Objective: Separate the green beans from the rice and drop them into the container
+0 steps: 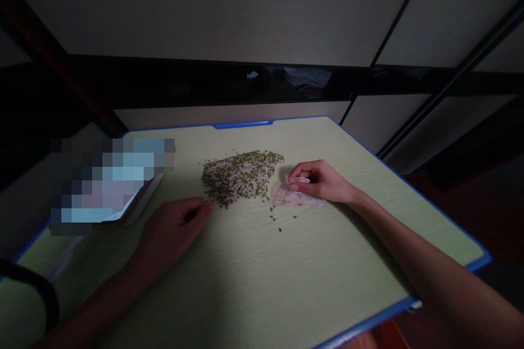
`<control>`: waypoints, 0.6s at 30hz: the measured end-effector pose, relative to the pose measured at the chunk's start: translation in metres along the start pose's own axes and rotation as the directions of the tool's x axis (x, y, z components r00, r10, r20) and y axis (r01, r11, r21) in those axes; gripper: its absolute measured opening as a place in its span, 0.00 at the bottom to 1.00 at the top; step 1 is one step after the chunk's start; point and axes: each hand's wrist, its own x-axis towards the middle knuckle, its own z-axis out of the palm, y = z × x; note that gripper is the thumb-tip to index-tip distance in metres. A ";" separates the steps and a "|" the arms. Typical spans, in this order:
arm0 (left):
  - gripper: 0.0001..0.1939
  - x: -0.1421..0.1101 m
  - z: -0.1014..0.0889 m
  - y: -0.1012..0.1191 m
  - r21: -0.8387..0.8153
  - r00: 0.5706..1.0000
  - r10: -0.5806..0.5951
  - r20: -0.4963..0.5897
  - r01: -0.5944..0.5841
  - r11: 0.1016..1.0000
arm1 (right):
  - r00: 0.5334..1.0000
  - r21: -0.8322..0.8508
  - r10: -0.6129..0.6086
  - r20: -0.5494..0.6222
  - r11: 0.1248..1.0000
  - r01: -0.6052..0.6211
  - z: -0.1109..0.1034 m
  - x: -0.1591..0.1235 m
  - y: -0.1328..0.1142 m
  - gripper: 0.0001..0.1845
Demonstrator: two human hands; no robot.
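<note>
A spread-out pile of green beans mixed with pale grains (239, 174) lies on the light tabletop (262, 262). My right hand (321, 181) grips a clear protractor with pinkish markings (301, 197) by its curved opening, just right of the pile. The protractor rests low over the tabletop, its left tip near the pile's edge. My left hand (176, 229) is at the pile's lower left edge, fingers curled in and thumb and forefinger close together at the beans. Whether anything is between those fingertips is too small to tell.
Several loose beans (280, 229) lie in front of the protractor. A propped device with a blurred-out screen (118, 185) stands on the left. Blue edging (243, 125) borders the table, and pale cabinet panels (229, 11) rise behind it. A black curved strap or cable (45, 289) is at lower left.
</note>
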 end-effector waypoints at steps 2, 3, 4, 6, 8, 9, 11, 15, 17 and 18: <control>0.20 -0.001 -0.001 0.001 0.000 1.000 0.004 0.004 -0.004 1.000 | 1.000 0.008 0.005 0.018 1.000 -0.006 0.000 -0.001 0.000 0.09; 0.20 -0.001 -0.001 0.001 0.002 1.000 0.006 0.004 -0.006 1.000 | 1.000 0.013 0.008 0.028 1.000 -0.009 0.000 -0.001 0.000 0.09; 0.20 -0.001 -0.001 0.002 0.005 1.000 0.006 0.005 -0.006 1.000 | 0.999 0.019 0.011 0.040 1.000 -0.012 0.000 -0.001 0.000 0.09; 0.20 -0.001 -0.002 0.002 0.011 1.000 0.006 0.000 -0.006 1.000 | 0.998 0.031 0.012 0.057 0.999 -0.014 -0.001 -0.002 0.000 0.09; 0.19 -0.002 -0.002 0.003 0.012 1.000 0.003 0.001 -0.003 1.000 | 0.998 0.038 0.008 0.065 0.999 -0.010 -0.001 -0.002 0.000 0.08; 0.19 -0.002 -0.002 0.003 0.009 1.000 0.002 0.001 -0.002 1.000 | 0.998 0.039 0.005 0.067 0.999 -0.008 -0.001 -0.002 0.000 0.08; 0.19 -0.003 -0.002 0.003 0.001 1.000 -0.001 -0.003 0.001 1.000 | 0.997 0.039 0.000 0.073 0.999 -0.003 -0.001 -0.003 0.000 0.08; 0.19 -0.003 -0.002 0.004 -0.014 1.000 -0.001 -0.016 0.000 1.000 | 0.995 0.038 -0.004 0.098 0.999 0.001 -0.001 -0.004 0.000 0.09; 0.19 -0.002 -0.002 0.004 -0.014 1.000 0.002 -0.018 -0.002 1.000 | 0.995 0.036 -0.007 0.105 0.999 0.003 -0.001 -0.004 0.000 0.09; 0.20 -0.002 -0.001 0.004 -0.010 1.000 0.000 -0.018 0.000 1.000 | 0.994 0.033 -0.007 0.106 0.999 0.004 -0.001 -0.004 0.000 0.09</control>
